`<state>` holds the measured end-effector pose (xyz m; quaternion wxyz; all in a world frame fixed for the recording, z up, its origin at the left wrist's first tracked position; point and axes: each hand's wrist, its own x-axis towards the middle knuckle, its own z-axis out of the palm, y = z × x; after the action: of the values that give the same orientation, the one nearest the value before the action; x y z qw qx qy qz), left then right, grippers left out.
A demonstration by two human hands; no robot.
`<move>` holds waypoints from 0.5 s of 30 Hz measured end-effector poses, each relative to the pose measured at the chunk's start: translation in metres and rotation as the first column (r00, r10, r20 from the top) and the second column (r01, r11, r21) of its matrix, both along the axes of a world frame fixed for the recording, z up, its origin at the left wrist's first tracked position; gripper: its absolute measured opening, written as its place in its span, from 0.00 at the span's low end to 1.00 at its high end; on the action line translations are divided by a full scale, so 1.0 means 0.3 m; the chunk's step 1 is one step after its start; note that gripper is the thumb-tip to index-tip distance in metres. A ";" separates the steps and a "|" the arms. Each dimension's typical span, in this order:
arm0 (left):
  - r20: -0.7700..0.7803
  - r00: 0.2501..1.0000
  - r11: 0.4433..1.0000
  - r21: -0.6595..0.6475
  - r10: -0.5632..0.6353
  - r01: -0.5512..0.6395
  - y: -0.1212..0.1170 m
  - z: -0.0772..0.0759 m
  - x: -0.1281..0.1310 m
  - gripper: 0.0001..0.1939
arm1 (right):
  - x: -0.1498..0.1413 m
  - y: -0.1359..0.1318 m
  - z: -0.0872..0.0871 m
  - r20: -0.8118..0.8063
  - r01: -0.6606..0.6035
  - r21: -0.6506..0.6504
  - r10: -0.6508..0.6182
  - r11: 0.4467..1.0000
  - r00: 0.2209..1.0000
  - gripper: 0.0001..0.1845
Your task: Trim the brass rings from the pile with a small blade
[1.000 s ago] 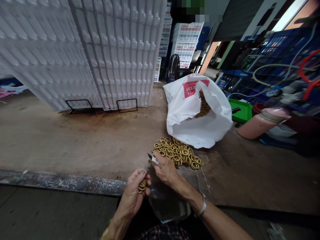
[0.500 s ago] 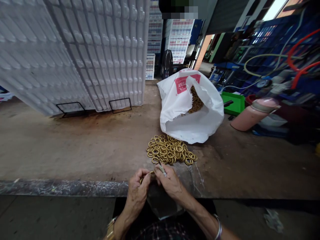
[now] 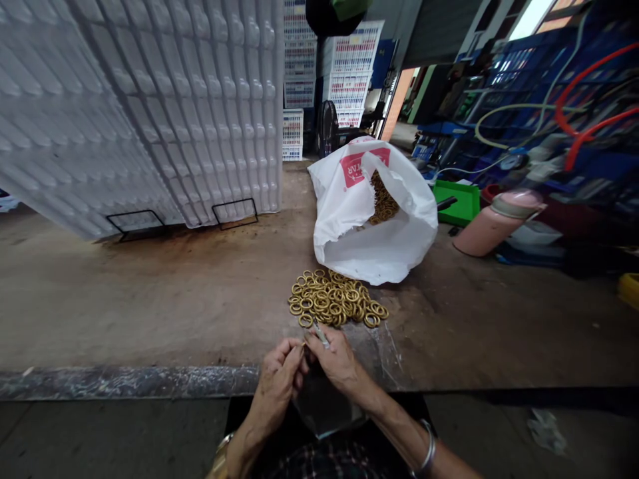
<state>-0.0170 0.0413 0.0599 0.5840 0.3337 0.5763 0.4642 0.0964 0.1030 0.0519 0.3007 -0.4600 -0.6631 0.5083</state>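
At the table's front edge my two hands are close together, fingertips almost touching. My left hand (image 3: 279, 376) is closed in a pinch on a brass-coloured ring (image 3: 303, 344), of which only a sliver shows between the fingers. My right hand (image 3: 339, 362) is closed around a slim, pale tool (image 3: 321, 335) with a dark tip; its exact kind is hard to make out. Just beyond the fingers lies a loose pile of brass-coloured rings (image 3: 332, 299). Behind it a torn white sack (image 3: 344, 209) lies on its side, its opening showing more rings inside.
Tall ribbed plastic trays (image 3: 190, 113) stand at the left of the wooden table (image 3: 150, 299), by black wire stands (image 3: 234, 214). To the right are a pink bottle (image 3: 492, 226), a green tray (image 3: 456, 201) and hoses (image 3: 574, 126). Stacked white crates (image 3: 347, 80) are at the back.
The ring in my left hand showed more before and is now mostly covered by the fingers. The whole view has shifted slightly; the pile and sack look the same.
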 end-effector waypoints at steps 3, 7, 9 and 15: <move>0.055 0.998 1.000 -0.006 -0.005 0.006 0.000 -0.010 -0.001 0.19 | -0.001 0.001 0.003 -0.010 -0.013 -0.005 0.013 1.000 1.000 0.11; 0.114 0.993 0.999 -0.024 0.033 -0.030 -0.004 -0.015 -0.001 0.17 | -0.003 0.007 0.003 0.010 -0.007 -0.003 0.007 1.000 1.000 0.11; 0.134 0.990 0.999 -0.029 0.046 -0.043 -0.006 -0.017 -0.003 0.17 | 0.000 0.007 0.001 0.083 0.019 0.047 -0.023 0.999 0.996 0.11; 0.107 0.992 0.997 0.015 0.068 -0.070 -0.009 -0.026 -0.017 0.18 | 0.017 -0.023 0.002 0.403 -0.240 0.244 0.127 0.940 0.906 0.08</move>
<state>-0.0222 0.0387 0.0521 0.5945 0.2939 0.5510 0.5065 0.1015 0.0962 0.0524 0.1798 -0.4361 -0.8163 0.3333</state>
